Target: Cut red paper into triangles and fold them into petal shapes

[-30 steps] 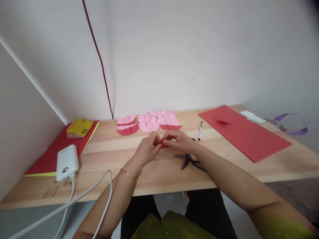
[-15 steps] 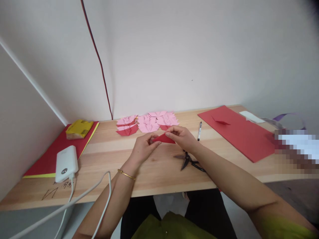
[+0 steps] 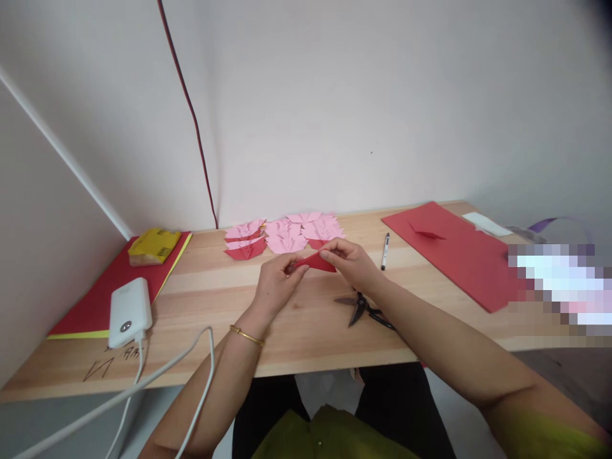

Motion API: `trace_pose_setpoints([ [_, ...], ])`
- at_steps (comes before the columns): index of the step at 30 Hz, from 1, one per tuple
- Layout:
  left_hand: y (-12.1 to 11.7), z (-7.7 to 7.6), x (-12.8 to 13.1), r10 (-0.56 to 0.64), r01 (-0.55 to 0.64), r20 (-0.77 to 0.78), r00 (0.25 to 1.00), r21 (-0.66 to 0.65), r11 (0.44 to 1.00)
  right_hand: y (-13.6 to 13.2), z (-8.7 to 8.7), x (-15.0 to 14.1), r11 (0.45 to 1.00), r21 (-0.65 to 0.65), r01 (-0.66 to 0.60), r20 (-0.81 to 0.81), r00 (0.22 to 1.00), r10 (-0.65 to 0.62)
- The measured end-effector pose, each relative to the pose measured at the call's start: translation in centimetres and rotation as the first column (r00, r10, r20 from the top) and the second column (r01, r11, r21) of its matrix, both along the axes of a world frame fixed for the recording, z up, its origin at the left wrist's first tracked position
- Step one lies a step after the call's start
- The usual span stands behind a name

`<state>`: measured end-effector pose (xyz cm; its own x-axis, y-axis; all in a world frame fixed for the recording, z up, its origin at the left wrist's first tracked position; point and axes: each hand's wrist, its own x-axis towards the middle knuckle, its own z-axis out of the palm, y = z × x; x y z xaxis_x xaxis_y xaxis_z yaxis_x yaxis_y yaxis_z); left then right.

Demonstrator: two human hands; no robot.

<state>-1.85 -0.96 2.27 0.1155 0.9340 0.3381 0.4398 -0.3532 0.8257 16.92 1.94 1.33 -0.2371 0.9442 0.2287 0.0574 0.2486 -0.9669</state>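
Note:
A small piece of folded red paper (image 3: 317,262) is held up over the wooden table between both hands. My left hand (image 3: 280,280) pinches its left end between thumb and fingers. At its upper right, my right hand (image 3: 351,262) grips the same paper, thumb toward me. Behind the hands, several pink cut-paper pieces (image 3: 285,236) lie by the wall with a folded red paper piece (image 3: 246,249) at their left. Black-handled scissors (image 3: 359,308) lie with blades apart below my right wrist. A pen (image 3: 385,251) rests to the right of that hand.
Large red sheets (image 3: 454,255) with a folded red scrap (image 3: 427,234) on top lie at right. At left, a white power bank (image 3: 131,312) with a cable and a yellow packet (image 3: 154,247) sit on red and yellow sheets (image 3: 90,303). The table's front edge is near my lap.
Both hands keep their hold on the red paper, which has tilted and bent slightly between the fingers. The whole view has shifted a little; nothing else has visibly moved on the table.

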Motion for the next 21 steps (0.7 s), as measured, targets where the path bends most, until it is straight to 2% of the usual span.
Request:
trace_pose_setpoints([
  [5, 0.02, 0.06, -0.23, 0.009, -0.008, 0.026, 1.000, -0.028, 1.000, -0.03, 0.02, 0.01, 1.000, 0.012, -0.019, 0.039, 0.999, 0.019],
  [9, 0.27, 0.20, -0.63, -0.013, 0.013, -0.030, 0.999, 0.000, 1.000, -0.11, 0.27, 0.04, 0.997, -0.016, -0.071, 0.045, 0.996, 0.072],
  [15, 0.32, 0.33, -0.35, -0.068, 0.078, -0.127, 0.990, 0.073, 0.994, 0.12, -0.34, 0.00, 0.993, 0.099, -0.067, 0.127, 0.990, 0.054],
  [18, 0.19, 0.39, -0.03, -0.112, 0.122, -0.146, 0.983, 0.060, 0.991, 0.05, -0.46, -0.09, 0.981, 0.159, -0.110, 0.172, 0.982, 0.082],
  [21, 0.14, 0.60, -0.10, -0.110, 0.116, -0.148, 0.983, 0.036, 0.993, -0.22, -0.20, -0.07, 0.972, 0.191, -0.136, 0.201, 0.975, 0.097],
])
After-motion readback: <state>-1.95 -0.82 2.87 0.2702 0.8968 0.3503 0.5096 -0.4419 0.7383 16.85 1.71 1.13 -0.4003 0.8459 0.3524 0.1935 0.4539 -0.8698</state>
